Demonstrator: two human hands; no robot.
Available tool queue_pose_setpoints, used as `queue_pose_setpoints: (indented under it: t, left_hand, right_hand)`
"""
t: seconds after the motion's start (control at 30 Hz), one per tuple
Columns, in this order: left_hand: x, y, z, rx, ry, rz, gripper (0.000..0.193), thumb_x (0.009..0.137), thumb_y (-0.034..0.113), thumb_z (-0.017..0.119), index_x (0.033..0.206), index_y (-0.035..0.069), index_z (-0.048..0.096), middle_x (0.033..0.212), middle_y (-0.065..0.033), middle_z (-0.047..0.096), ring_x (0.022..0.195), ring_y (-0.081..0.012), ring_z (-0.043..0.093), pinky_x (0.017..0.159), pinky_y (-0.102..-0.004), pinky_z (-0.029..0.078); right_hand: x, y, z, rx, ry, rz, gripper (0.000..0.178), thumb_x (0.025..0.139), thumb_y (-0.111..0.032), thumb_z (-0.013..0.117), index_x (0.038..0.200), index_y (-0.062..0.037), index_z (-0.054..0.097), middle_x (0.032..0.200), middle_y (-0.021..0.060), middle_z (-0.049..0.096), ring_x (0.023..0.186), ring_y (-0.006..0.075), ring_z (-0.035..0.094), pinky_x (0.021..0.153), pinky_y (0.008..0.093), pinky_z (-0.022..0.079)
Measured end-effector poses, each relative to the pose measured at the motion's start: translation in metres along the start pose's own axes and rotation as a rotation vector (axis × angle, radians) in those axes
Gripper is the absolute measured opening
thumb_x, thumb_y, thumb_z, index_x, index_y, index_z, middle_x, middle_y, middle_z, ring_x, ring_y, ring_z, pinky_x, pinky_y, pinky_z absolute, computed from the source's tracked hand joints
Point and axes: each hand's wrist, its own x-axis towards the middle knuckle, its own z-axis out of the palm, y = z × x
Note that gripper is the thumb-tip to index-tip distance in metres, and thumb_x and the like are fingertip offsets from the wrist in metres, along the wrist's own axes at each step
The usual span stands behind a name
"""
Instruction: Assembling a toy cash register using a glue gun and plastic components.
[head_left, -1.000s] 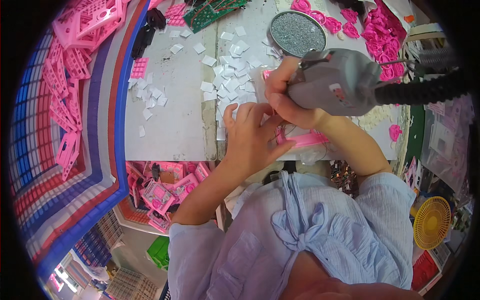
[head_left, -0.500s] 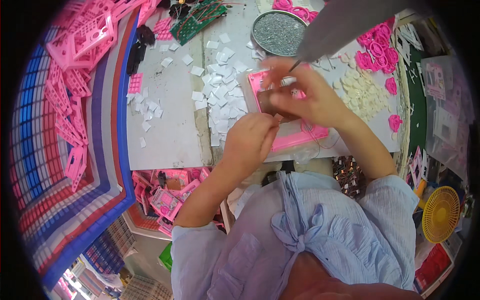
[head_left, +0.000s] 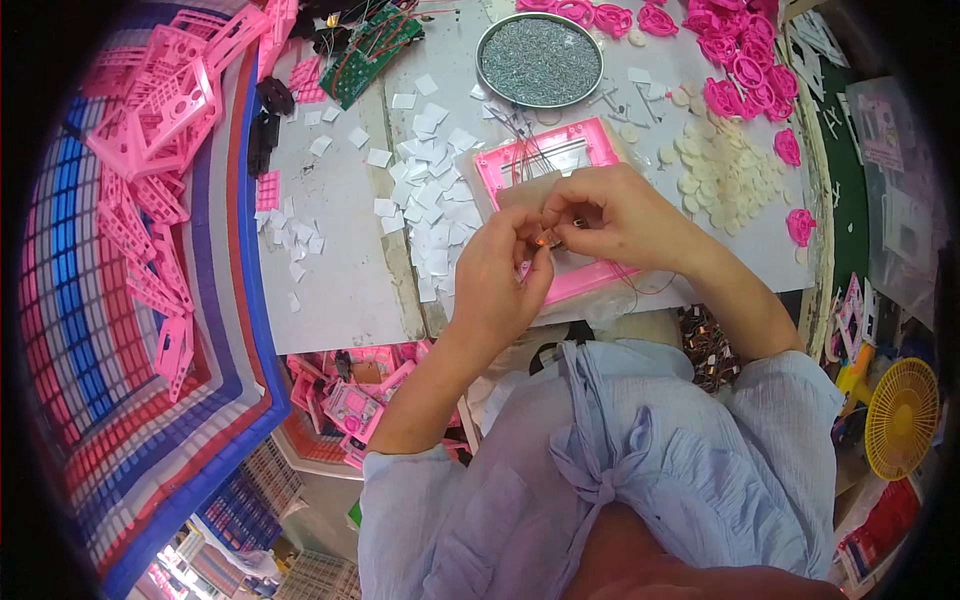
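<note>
My left hand [head_left: 503, 262] and my right hand [head_left: 627, 222] meet over a pink plastic frame [head_left: 572, 290], fingertips nearly together. Both are closed in a pinch. At my left fingertips shows a tiny part with an orange spot [head_left: 543, 239]; its kind is too small to tell. What my right fingers pinch is hidden. Inside the frame lies a tan board [head_left: 525, 193], partly under my hands, with thin wires [head_left: 528, 150] rising at its far edge. A thin red wire [head_left: 637, 281] trails from the frame's near right side.
White square pieces [head_left: 432, 190] lie left of the frame. Beyond it stands a round tin of small screws [head_left: 540, 62]. Cream discs [head_left: 725, 170] and pink ring-shaped parts [head_left: 750, 70] are heaped at right. A green circuit board [head_left: 372, 55] lies far left, near a blue-rimmed striped basket [head_left: 262, 330].
A grey pointed tool that hung over the frame has left the view. My right hand has come down from the frame's far part to meet my left hand.
</note>
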Motion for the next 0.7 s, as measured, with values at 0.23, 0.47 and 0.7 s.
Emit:
queue_pose_setpoints:
  t: [0.23,0.47,0.7]
  left_hand:
    - [-0.002,-0.001,-0.001,-0.007,0.042,0.009,0.03,0.08,-0.005,0.067,0.108,0.0,0.057,0.095,-0.0091,0.061,0.079,-0.0182,0.058,0.071,-0.0295,0.048]
    - [0.01,-0.001,0.002,0.106,0.053,0.094,0.014,0.069,0.006,0.072,0.08,0.008,0.064,0.097,-0.006,0.059,0.089,-0.0235,0.056,0.081,-0.0387,0.033]
    - [0.008,0.0,0.0,0.279,0.105,0.126,0.015,0.072,0.007,0.072,0.085,0.005,0.066,0.103,-0.0107,0.059,0.093,-0.026,0.056,0.082,-0.04,0.039]
  right_hand:
    - [-0.004,0.004,0.001,0.294,0.047,0.128,0.01,0.084,0.004,0.062,0.093,0.0046,0.066,0.086,0.0062,0.07,0.081,0.01,0.067,0.074,0.0242,0.055]
    - [-0.007,0.003,0.001,0.27,0.048,0.099,0.012,0.083,0.005,0.062,0.094,0.0034,0.066,0.087,0.0051,0.069,0.08,0.0081,0.063,0.072,0.023,0.053]
    - [-0.008,0.013,0.016,0.375,0.147,0.008,0.01,0.08,-0.002,0.067,0.09,0.002,0.065,0.077,0.0033,0.066,0.067,0.007,0.058,0.062,0.0238,0.047]
